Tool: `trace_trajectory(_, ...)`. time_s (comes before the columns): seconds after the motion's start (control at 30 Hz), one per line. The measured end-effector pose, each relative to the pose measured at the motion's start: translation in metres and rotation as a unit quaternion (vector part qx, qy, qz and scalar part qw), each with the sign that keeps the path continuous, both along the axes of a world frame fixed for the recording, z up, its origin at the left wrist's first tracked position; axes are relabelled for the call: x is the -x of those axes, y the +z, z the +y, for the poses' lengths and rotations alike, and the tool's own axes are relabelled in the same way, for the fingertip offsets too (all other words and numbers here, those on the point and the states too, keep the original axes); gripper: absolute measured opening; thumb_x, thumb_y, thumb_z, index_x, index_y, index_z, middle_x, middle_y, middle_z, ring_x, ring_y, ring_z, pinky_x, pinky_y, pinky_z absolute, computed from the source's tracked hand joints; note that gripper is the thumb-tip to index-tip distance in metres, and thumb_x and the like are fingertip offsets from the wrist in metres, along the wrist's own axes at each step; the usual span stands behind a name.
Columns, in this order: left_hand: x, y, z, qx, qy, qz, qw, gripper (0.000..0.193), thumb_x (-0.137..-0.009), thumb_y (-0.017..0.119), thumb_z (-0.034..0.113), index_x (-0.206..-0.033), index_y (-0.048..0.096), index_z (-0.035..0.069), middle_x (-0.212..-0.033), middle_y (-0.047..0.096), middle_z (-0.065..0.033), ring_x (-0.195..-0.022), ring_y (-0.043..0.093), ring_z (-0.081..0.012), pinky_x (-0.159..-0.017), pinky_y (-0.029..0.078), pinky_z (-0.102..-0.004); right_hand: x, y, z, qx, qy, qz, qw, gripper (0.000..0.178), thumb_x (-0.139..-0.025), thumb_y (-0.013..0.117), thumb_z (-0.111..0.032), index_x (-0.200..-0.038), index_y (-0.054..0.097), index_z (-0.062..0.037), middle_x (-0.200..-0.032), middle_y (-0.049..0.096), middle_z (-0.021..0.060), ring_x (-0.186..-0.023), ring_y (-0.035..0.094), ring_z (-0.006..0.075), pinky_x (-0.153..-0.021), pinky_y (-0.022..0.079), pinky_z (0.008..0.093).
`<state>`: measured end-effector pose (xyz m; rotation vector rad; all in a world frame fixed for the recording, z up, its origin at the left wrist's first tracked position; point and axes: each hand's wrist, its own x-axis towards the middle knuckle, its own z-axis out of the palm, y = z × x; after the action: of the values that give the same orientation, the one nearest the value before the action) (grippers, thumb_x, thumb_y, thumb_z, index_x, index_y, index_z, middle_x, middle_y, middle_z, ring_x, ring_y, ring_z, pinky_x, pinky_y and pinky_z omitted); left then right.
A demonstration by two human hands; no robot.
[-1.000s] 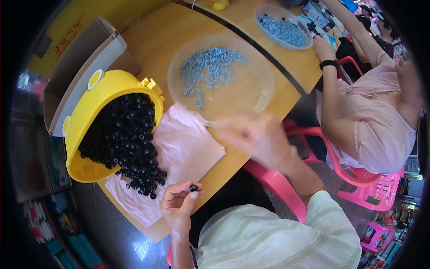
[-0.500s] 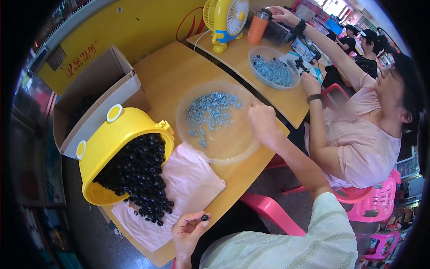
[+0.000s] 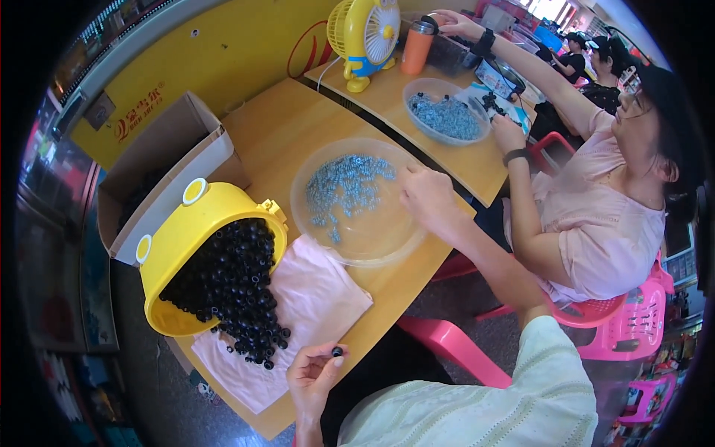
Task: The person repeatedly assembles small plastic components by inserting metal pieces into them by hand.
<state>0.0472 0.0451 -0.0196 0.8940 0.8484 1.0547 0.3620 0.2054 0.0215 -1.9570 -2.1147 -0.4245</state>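
Observation:
Low by the table's front edge, my left hand [image 3: 314,378] pinches a small round black plastic piece [image 3: 338,351] between thumb and fingertips. My right hand [image 3: 430,195] is over the right rim of a shallow clear round tub [image 3: 372,249], fingers bent together; whatever they hold is hidden. Many small light-blue pieces [image 3: 342,182] lie in the tub, too small to identify. To the left, a tipped yellow plastic container [image 3: 167,253] spills a heap of black pieces [image 3: 238,283], like the one in my left hand, onto a folded pink cloth [image 3: 320,290].
A cardboard box [image 3: 175,175] stands behind the yellow container. On the adjoining table are a yellow fan [image 3: 365,45], an orange bottle [image 3: 417,48] and another tub of blue pieces [image 3: 450,119]. A person in pink [image 3: 588,216] sits at right, one arm stretched to the bottle's top.
My right hand has shifted slightly left, further in over the clear tub. My left hand keeps its pinch on the black piece. The whole view has shifted a little.

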Motion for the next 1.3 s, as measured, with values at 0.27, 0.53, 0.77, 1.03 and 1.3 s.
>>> trace_trajectory(0.27, 0.005, -0.007, -0.01, -0.005, 0.047, -0.033, 0.998, 0.02, -0.083, 0.065, -0.007, -0.102, 0.062, -0.002, -0.096, 0.068, -0.0146, -0.087, 0.066, -0.0195, -0.084, 0.053, -0.0319, 0.066, 0.034, -0.112, 0.164, 0.189, 0.546, 0.8, 0.011, -0.08, 0.068, -0.002, -0.09, 0.065, -0.0037, -0.083, 0.064, 0.0022, -0.073, 0.062, 0.0071, -0.058, 0.05, 0.0205)
trace_trajectory(0.53, 0.005, 0.043, -0.015, 0.02, 0.094, -0.13, 0.987, 0.022, -0.086, 0.063, 0.002, -0.108, 0.058, -0.001, -0.1, 0.066, -0.0192, -0.085, 0.067, -0.0226, -0.079, 0.055, -0.0339, 0.115, 0.023, -0.146, 0.319, 0.203, 0.752, 0.54, 0.014, -0.085, 0.063, 0.004, -0.098, 0.064, 0.0012, -0.093, 0.063, 0.008, -0.073, 0.06, 0.0084, -0.061, 0.05, 0.0203)
trace_trajectory(0.77, 0.001, 0.06, -0.018, -0.009, 0.091, -0.198, 0.976, 0.023, -0.085, 0.067, 0.002, -0.105, 0.057, -0.002, -0.098, 0.065, -0.0194, -0.084, 0.068, -0.0219, -0.077, 0.057, -0.033, 0.128, 0.033, -0.138, 0.194, 0.358, 0.677, 0.614, 0.019, -0.079, 0.071, 0.0, -0.098, 0.068, -0.0032, -0.089, 0.065, 0.0037, -0.068, 0.054, 0.0056, -0.056, 0.041, 0.0192)
trace_trajectory(1.03, 0.01, 0.052, -0.025, 0.051, 0.066, -0.247, 0.965, 0.023, -0.086, 0.065, 0.001, -0.106, 0.053, -0.002, -0.098, 0.065, -0.0188, -0.083, 0.068, -0.0247, -0.074, 0.058, -0.0352, 0.145, 0.031, -0.139, 0.134, 0.391, 0.632, 0.656, 0.025, -0.076, 0.073, 0.003, -0.1, 0.069, -0.005, -0.084, 0.064, 0.0027, -0.061, 0.05, 0.0034, -0.05, 0.037, 0.0177)
trace_trajectory(1.3, 0.007, 0.045, -0.019, 0.052, 0.095, -0.178, 0.978, 0.022, -0.084, 0.065, -0.002, -0.104, 0.055, -0.002, -0.094, 0.065, -0.0136, -0.08, 0.068, -0.0216, -0.074, 0.058, -0.0338, 0.145, 0.024, -0.136, 0.162, 0.365, 0.602, 0.691, 0.025, -0.076, 0.073, 0.003, -0.099, 0.069, -0.0043, -0.083, 0.063, 0.0015, -0.061, 0.053, 0.0039, -0.05, 0.039, 0.0183)
